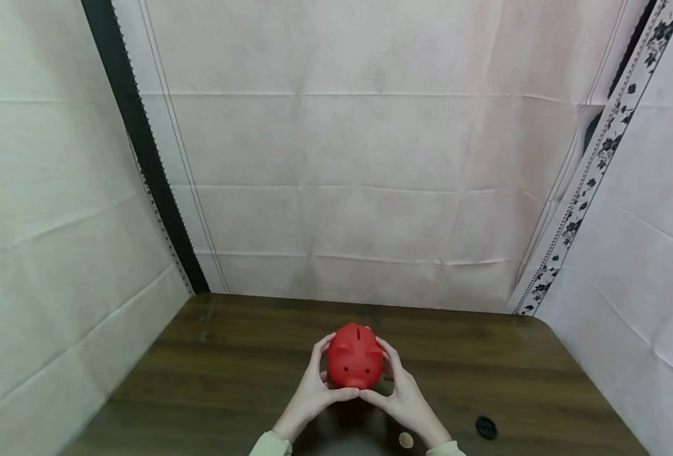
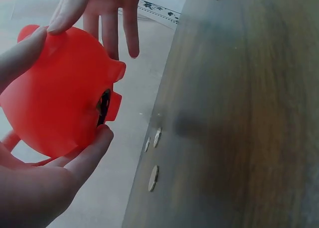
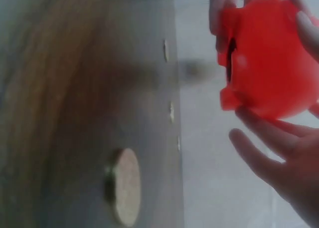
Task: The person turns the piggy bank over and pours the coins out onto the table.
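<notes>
A red piggy bank [image 1: 355, 356] is held up over the table between both hands, with its face towards me and the coin slot on top. My left hand [image 1: 315, 387] grips its left side, thumb across the front and fingers round the back. The right hand [image 1: 400, 391] grips the opposite side in the same way, and the two thumbs meet below the snout. In the left wrist view a dark round hole [image 2: 103, 107] shows in the bank's underside, between the feet. A coin [image 1: 406, 440] lies on the table by the right wrist.
To the right on the brown wooden table [image 1: 228, 367] lies a black round plug [image 1: 486, 427]. Several more coins [image 2: 154, 178] lie flat on the tabletop in the wrist views. White cloth [image 1: 370, 158] hangs at the back and both sides.
</notes>
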{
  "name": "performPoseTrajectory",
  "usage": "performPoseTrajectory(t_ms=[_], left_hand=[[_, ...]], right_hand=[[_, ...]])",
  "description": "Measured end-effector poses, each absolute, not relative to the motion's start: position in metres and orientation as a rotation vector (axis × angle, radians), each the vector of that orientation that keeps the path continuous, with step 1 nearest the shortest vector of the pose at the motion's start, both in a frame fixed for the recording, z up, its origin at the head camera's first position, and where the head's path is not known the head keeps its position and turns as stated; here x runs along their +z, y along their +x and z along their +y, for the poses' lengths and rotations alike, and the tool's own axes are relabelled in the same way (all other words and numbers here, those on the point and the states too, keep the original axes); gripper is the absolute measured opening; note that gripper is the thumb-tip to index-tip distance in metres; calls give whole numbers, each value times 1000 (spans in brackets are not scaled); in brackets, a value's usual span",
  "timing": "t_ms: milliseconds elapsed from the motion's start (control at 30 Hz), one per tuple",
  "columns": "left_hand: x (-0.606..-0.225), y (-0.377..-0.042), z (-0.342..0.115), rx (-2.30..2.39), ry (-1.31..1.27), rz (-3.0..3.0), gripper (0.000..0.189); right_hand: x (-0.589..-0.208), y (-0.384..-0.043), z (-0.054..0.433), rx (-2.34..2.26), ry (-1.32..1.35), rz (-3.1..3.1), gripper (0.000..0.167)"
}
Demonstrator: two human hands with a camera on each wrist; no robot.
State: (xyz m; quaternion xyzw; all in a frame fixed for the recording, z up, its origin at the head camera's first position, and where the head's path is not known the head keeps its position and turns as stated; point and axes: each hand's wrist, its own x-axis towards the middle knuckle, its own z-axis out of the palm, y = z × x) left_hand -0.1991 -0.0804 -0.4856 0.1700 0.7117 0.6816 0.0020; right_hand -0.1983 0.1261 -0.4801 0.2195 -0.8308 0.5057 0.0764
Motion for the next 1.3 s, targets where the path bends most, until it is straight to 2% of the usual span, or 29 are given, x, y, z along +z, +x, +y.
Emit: performPoseTrajectory(t_ms=[400,667,733,900,967,1033,1133,1233,1300], left_hand=[[-483,-201,-80,2153,550,2201,96],[-478,-200,-76,2207,702,2278,113],[-477,-198,-74,2231,789,2319,115],[-473,-196,-71,2208,1099,2503,112],[-471,-195,-71,2159,1163,2569,110],[-469,-196,-73,2115,1117,2587,110],[-466,-197,-76,2033,827,2594,104],[-467,-198,-77,1888,481,2632,84],[-468,-196,-76,1801,345,2671,75]], right_hand=[[-472,-200,126,1503,667,-2539,97],[-466,-198,129,1240,834,-2307,120],[-465,-196,129,1202,878,-2248,116],[-463,-195,131,1162,995,-2124,95],[-462,-195,131,1156,1017,-2104,93],[-460,-195,132,1146,999,-2124,96],[-458,-195,134,1134,824,-2279,98],[-458,-194,136,1103,594,-2549,78],[-460,-194,138,1108,515,-2692,68]])
